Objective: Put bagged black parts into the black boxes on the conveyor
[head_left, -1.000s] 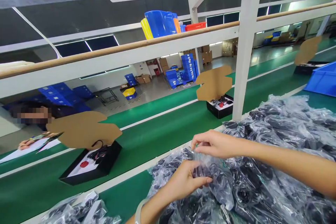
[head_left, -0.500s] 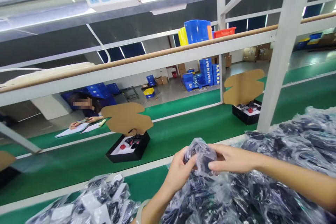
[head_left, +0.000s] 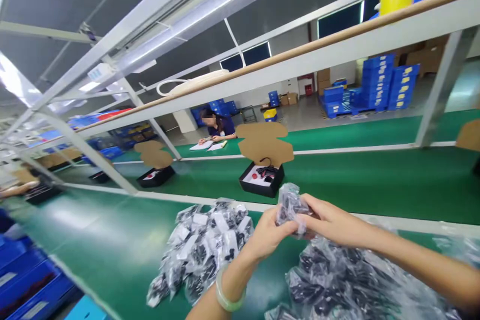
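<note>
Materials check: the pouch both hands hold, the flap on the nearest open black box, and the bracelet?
Pouch: thin clear plastic film, glossy and crinkled, dark contents showing through. Box flap: plain brown cardboard, matte, die-cut wavy edge. Bracelet: pale green, smooth, translucent-looking; jade or glass, can't tell which.

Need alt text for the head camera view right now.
Both hands, left hand and right hand, hold a small plastic-bagged black part above a green table. Piles of similar bags lie below; an open black box sits on the conveyor.
</note>
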`<state>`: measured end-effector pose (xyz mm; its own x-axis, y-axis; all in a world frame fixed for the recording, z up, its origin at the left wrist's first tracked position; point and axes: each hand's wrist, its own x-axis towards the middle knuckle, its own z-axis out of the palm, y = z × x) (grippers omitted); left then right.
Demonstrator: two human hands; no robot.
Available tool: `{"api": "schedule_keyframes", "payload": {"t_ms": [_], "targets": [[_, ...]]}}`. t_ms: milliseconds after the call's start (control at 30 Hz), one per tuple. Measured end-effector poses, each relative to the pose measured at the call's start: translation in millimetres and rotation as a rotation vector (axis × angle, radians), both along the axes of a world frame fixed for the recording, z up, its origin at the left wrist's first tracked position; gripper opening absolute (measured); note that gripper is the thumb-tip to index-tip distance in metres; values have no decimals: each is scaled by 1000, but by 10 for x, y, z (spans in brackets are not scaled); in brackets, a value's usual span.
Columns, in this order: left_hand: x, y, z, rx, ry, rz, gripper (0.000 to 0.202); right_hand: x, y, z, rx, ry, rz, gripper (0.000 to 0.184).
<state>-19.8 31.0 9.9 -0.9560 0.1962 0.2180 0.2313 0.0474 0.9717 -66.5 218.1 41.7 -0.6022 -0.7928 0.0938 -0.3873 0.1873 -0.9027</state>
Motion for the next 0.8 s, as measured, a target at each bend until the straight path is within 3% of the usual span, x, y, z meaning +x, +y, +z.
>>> {"api": "schedule_keyframes", "payload": {"t_ms": [100,167,267,367,433,533,667,800], "targets": [[27,-544,155,-196,93,327,34,-199,-447,-49,41,186,-23,46],[-17,-916,270,-253,104,494,37,-328,-776,-219,167,366,-47,48],[-208,-1391,367,-303,118,645,41,-370,-1252,-696,391,537,102,41],[-555,-1695,326,-414,104,724,41,-219,-1603,-1235,505,658,311,56],[-858,-1793,236,-513,63,742,37,-109,-1741,-1498,534,749,361,54],[-1366,-1803,65,-718,-6,771,29,-64,-1800,-1670,531,844,364,31],[-2014,-1635,-175,-1013,-62,814,23,-177,-1617,-1612,542,877,307,19],[-2482,-1424,-417,-1229,-165,765,24,-269,-1262,-1457,563,818,216,13]]}}
